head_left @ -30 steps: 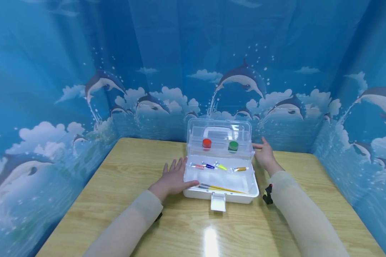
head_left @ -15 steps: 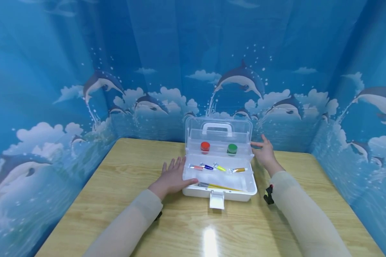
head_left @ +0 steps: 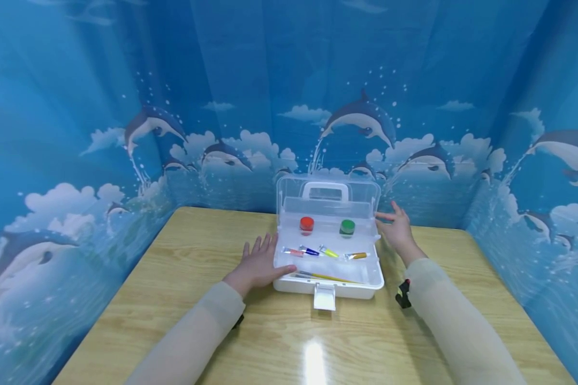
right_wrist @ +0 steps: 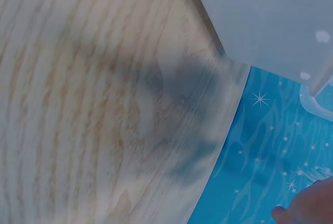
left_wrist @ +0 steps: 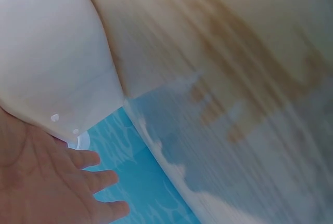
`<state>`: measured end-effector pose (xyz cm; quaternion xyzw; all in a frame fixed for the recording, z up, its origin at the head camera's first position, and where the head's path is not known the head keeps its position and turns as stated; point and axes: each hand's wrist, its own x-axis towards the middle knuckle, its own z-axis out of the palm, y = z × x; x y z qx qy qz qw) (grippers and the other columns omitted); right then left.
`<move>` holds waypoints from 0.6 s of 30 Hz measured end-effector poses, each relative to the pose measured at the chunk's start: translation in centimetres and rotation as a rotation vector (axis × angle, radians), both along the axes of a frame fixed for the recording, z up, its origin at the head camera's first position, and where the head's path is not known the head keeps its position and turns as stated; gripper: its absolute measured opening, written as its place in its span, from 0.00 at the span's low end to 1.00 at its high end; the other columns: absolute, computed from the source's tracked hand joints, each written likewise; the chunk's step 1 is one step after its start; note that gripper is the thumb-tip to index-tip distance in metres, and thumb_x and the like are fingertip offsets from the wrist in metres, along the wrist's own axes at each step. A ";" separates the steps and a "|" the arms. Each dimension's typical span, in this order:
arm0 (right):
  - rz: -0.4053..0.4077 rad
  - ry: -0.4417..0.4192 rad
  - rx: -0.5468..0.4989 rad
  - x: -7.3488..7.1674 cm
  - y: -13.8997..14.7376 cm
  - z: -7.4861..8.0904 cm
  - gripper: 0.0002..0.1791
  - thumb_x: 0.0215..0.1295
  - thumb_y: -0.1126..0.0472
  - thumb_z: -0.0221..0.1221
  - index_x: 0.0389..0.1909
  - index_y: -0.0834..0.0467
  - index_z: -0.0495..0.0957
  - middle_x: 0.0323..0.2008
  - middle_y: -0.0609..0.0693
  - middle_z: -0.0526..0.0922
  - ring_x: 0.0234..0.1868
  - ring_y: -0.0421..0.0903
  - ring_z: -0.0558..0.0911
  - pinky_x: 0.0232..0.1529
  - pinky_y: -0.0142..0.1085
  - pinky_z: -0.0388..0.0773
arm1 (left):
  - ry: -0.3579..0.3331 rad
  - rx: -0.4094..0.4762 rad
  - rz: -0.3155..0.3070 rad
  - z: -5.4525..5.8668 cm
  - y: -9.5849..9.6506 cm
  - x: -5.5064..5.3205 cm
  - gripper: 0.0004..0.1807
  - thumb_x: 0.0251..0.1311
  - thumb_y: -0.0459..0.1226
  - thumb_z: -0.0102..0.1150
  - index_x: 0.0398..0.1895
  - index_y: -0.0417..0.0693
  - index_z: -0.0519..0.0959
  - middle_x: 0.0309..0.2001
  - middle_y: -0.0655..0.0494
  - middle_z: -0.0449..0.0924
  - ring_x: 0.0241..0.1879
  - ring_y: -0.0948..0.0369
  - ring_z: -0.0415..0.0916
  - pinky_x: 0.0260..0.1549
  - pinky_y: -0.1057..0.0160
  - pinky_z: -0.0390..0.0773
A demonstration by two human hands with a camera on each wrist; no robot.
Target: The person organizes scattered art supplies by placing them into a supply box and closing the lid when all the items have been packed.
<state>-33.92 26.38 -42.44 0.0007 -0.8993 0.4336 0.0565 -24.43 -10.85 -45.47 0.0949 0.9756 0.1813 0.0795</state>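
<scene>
A white plastic storage box [head_left: 294,286] with a clear lid [head_left: 289,187] raised at the back sits on the table. Two small pots, a red-capped one [head_left: 306,223] and a green-capped one [head_left: 347,226], sit in its rear part. Several paint tubes [head_left: 331,252] lie in front of them, with yellow-handled paintbrushes [head_left: 329,277] along the front. My left hand [head_left: 256,268] is spread at the box's left side, thumb over its front left corner. At the right rear, my right hand [head_left: 397,230] has its fingers extended, fingertips right at the lid's edge.
A white handle [head_left: 325,185] shows through the lid, and an unfastened latch [head_left: 325,297] hangs at the box's front. The wooden table [head_left: 173,299] ends at a blue dolphin-print curtain [head_left: 231,80] behind and at both sides.
The lid has tilted and its handle shows more plainly. The two pots sit lower in the head view, nearer the tubes. The box has shifted slightly away; both hands stay nearly in place.
</scene>
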 end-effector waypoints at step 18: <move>-0.009 0.152 0.095 1.0 -0.1 0.0 0.22 0.73 0.54 0.59 0.55 0.68 0.80 0.80 0.60 0.45 0.78 0.63 0.33 0.73 0.63 0.38 | 0.007 -0.008 -0.022 -0.5 -0.3 -0.9 0.66 0.51 0.82 0.38 0.82 0.47 0.40 0.81 0.45 0.36 0.78 0.42 0.33 0.73 0.39 0.30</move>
